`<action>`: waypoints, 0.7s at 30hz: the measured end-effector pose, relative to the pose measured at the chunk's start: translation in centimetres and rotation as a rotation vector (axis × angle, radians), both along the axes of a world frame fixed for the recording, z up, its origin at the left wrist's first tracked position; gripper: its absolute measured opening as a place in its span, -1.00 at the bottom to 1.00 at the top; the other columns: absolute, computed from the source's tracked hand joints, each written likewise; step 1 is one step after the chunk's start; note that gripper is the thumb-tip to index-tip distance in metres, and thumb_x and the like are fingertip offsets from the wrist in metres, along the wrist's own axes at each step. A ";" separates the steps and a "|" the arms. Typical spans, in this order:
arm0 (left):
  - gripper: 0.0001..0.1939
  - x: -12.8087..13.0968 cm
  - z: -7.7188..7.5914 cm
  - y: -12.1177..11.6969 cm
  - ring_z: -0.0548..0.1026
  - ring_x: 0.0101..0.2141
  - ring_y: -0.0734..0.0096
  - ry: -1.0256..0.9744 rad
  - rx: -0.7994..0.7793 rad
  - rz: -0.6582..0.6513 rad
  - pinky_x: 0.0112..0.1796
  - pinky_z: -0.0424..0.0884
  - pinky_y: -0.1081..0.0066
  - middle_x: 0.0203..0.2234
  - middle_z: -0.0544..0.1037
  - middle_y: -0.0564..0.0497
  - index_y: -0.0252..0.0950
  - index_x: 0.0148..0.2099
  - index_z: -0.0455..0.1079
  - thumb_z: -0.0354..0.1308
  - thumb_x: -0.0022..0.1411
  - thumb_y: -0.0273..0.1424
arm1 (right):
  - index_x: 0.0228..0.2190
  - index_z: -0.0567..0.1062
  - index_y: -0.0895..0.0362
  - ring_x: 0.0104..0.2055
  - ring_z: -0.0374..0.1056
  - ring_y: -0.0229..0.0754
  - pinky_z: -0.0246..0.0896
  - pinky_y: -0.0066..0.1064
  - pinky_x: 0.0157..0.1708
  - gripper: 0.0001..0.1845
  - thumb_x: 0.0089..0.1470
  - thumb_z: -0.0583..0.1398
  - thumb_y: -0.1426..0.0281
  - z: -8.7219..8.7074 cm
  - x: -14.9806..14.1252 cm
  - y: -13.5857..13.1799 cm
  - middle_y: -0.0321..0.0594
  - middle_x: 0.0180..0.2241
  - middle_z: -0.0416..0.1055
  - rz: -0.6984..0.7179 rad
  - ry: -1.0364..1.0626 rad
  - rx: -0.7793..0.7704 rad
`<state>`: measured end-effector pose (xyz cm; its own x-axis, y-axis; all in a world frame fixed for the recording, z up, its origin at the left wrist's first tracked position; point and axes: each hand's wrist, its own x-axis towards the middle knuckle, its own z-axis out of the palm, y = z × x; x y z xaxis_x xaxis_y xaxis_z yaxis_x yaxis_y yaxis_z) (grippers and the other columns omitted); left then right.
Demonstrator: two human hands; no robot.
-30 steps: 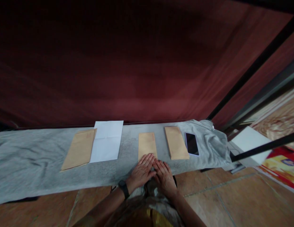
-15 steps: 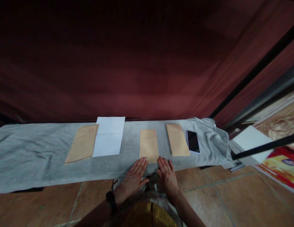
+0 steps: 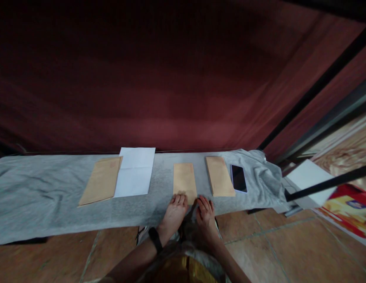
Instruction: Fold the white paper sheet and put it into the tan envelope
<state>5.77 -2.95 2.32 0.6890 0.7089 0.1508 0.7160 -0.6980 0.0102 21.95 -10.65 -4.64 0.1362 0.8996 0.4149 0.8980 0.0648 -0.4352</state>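
Note:
A brown paper envelope lies flat on the grey cloth in front of me. My left hand rests on its near end, fingertips on the paper and slightly bent, thumb hidden. My right hand is at the envelope's near right corner, its fingers loosely bent and a little apart on the cloth. Neither hand lifts anything. To the right is a stack of brown envelopes. On the left, more brown envelopes lie beside a creased white sheet of paper, slightly overlapping its edge.
A phone lies right of the envelope stack. Grey cloth covers the long narrow surface. Behind it hangs a dark red curtain. Black bars slant across the right side, near a red and yellow package on the tiled floor.
My left hand has moved right, from the envelope's left corner onto its near end, and its fingers are more bent. My right hand's fingers have bent slightly. The view has shifted a little.

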 end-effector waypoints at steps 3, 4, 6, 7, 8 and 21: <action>-0.63 0.8 0.3 0.4 0.49 -0.05 0.08 0.079 0.045 -0.040 -0.04 0.43 0.15 -0.09 0.54 -0.24 -0.36 0.08 0.44 0.02 0.27 -0.63 | 0.20 0.42 0.11 0.27 0.26 0.04 0.06 0.16 0.29 -0.50 0.29 -0.01 0.45 -0.9 0.1 0.8 0.00 0.17 0.42 -0.037 0.097 0.060; -0.62 1.0 0.3 0.4 0.50 -0.08 0.09 0.105 0.068 -0.041 -0.08 0.44 0.17 -0.11 0.54 -0.23 -0.36 0.06 0.45 0.02 0.25 -0.66 | 0.17 0.44 0.11 0.25 0.28 0.05 0.10 0.16 0.27 -0.51 0.30 -0.01 0.42 -1.0 0.2 1.1 0.01 0.15 0.44 -0.041 0.125 0.085; -0.61 1.6 0.1 0.3 0.51 -0.11 0.10 0.124 0.106 -0.029 -0.12 0.46 0.17 -0.14 0.54 -0.23 -0.37 0.05 0.45 0.00 0.23 -0.68 | 0.12 0.49 0.10 0.20 0.33 0.06 0.18 0.14 0.23 -0.55 0.30 0.00 0.37 -1.2 0.2 1.5 0.01 0.10 0.47 -0.045 0.173 0.136; -0.61 2.0 0.0 0.2 0.51 -0.11 0.09 0.116 0.108 -0.014 -0.13 0.46 0.16 -0.15 0.54 -0.24 -0.38 0.05 0.46 0.00 0.23 -0.68 | 0.10 0.51 0.09 0.18 0.35 0.06 0.21 0.12 0.21 -0.56 0.30 0.01 0.36 -1.2 0.3 1.7 0.01 0.08 0.49 -0.047 0.190 0.156; -0.62 2.4 -0.1 0.1 0.52 -0.12 0.09 0.101 0.096 0.003 -0.14 0.47 0.15 -0.16 0.54 -0.25 -0.38 0.03 0.46 -0.01 0.24 -0.68 | 0.08 0.53 0.08 0.15 0.38 0.05 0.24 0.09 0.19 -0.57 0.31 0.01 0.35 -1.1 0.4 1.9 0.00 0.06 0.51 -0.047 0.202 0.165; -0.82 1.3 5.6 4.2 0.62 -0.39 0.29 -0.874 -0.467 0.413 -0.32 0.51 0.36 -0.42 0.62 -0.06 -0.28 -0.32 0.46 0.09 0.33 -0.38 | 0.39 0.15 0.00 0.16 0.44 -0.01 0.47 -0.14 0.03 -0.44 0.44 -0.07 0.21 0.9 0.6 3.1 -0.08 0.18 0.45 -0.026 0.394 0.086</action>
<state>7.09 1.28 7.90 0.1671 0.9775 0.1287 0.5109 -0.1975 0.8366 22.58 -7.50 -3.75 0.3223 0.8579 0.4002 0.6656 0.0953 -0.7402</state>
